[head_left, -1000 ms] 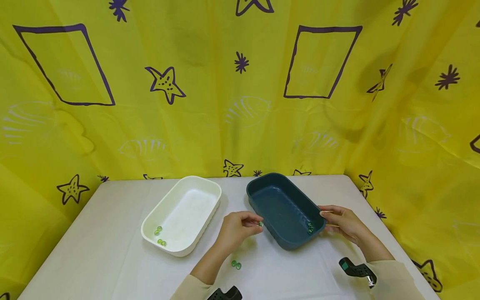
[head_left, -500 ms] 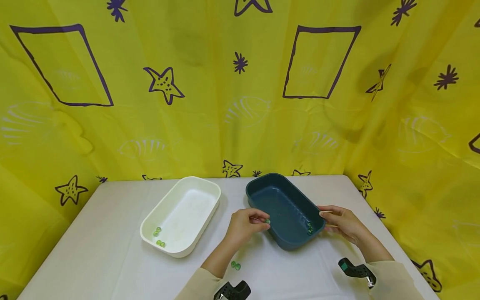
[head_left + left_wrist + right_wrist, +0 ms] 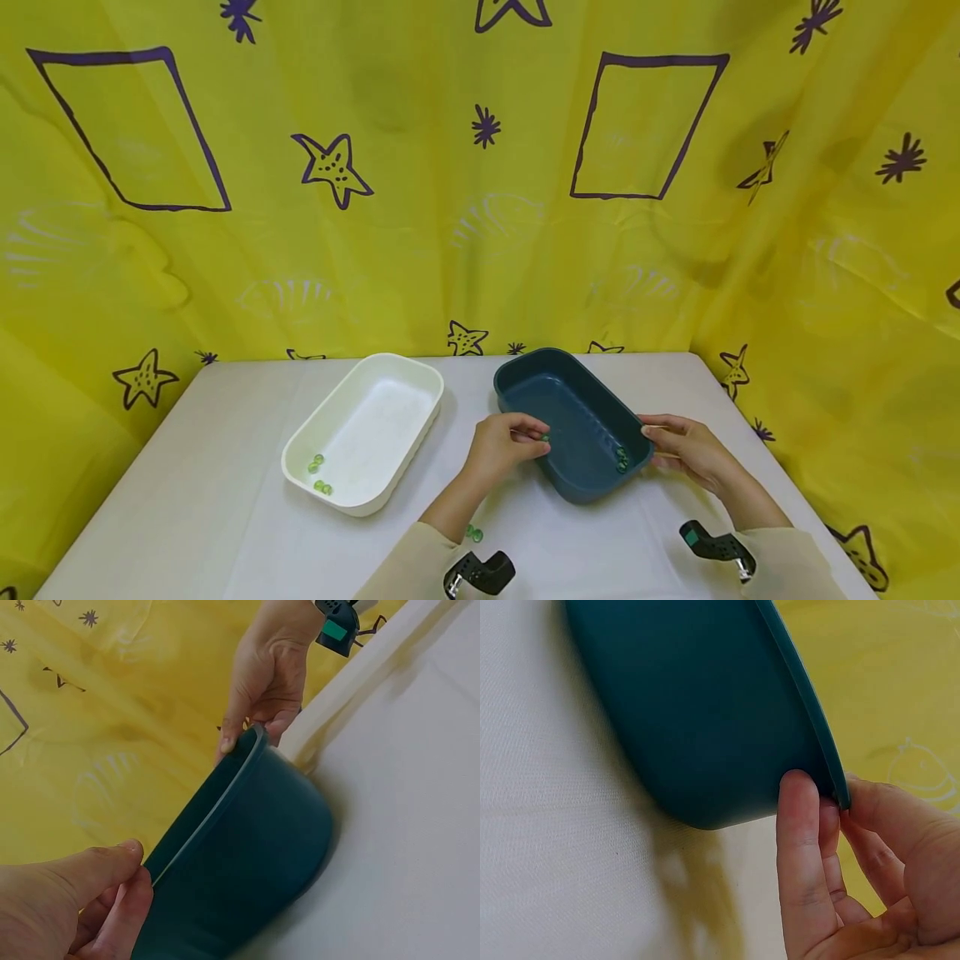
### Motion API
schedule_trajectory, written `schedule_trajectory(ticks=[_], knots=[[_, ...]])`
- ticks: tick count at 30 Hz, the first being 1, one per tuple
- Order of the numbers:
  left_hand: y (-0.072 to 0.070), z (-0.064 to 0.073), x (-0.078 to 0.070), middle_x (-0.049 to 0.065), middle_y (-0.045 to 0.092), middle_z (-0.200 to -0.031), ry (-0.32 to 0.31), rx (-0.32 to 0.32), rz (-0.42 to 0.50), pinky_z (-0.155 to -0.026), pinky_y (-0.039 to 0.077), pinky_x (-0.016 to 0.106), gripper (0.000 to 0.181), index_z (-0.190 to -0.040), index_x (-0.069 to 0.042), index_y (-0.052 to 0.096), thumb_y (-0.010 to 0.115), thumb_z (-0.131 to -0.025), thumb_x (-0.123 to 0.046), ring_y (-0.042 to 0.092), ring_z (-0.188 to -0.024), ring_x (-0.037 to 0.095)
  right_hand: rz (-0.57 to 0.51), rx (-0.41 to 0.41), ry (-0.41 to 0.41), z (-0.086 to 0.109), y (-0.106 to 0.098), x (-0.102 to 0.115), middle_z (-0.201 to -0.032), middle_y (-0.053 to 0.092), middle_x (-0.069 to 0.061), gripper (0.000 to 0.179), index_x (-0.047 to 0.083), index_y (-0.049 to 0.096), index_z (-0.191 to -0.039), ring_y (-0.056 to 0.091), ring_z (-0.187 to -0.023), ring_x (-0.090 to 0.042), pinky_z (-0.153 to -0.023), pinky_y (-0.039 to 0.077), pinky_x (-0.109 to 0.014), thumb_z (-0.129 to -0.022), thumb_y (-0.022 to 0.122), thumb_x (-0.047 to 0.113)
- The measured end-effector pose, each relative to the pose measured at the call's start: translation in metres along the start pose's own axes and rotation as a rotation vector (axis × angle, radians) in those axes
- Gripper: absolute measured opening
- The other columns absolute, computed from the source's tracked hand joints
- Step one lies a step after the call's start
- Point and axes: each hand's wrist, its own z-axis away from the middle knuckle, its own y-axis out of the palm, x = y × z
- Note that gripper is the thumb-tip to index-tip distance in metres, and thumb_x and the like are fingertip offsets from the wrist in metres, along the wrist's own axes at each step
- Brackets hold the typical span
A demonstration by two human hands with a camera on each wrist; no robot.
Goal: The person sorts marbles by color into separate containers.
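My left hand [image 3: 501,448] pinches a small green glass marble [image 3: 546,437] at its fingertips, over the left rim of a dark teal tub [image 3: 558,417]. In the left wrist view the marble is hidden behind the fingers. With thumb and fingers, my right hand [image 3: 693,450] grips the tub's rim at its right corner; the right wrist view shows fingers under the lip and against the outer wall. Several green marbles [image 3: 622,460] lie inside the tub near that corner. On the table, two more marbles [image 3: 477,535] sit partly behind my left forearm.
Left of the teal tub stands a white tub [image 3: 420,417] of similar shape, with several light green marbles [image 3: 322,487] in its near left end. A white cloth covers the table [image 3: 195,500]. Yellow patterned curtains [image 3: 405,250] enclose the back and sides.
My left hand has moved right with the marble, from beside the teal tub to over its rim. My right hand keeps its grip on the tub. My left forearm now partly covers the table marbles.
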Motion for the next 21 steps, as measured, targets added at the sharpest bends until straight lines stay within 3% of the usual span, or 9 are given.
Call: schedule_trajectory(ticks=[21], knots=[[0.0025,0.0003,0.0004,0.001,0.073,-0.084,-0.008,-0.009,-0.047,-0.063,0.055,0.014,0.018,-0.096,-0.003,0.076,0.082,-0.079,-0.007,0.065,-0.072,0.005,-0.016,-0.004,-0.003,-0.0008,-0.0013,-0.0022,-0.101,0.066,0.008,0.021,0.026,0.073,-0.112,0.067,-0.084,-0.008,-0.077,0.061,-0.027,-0.099,0.061,0.015]])
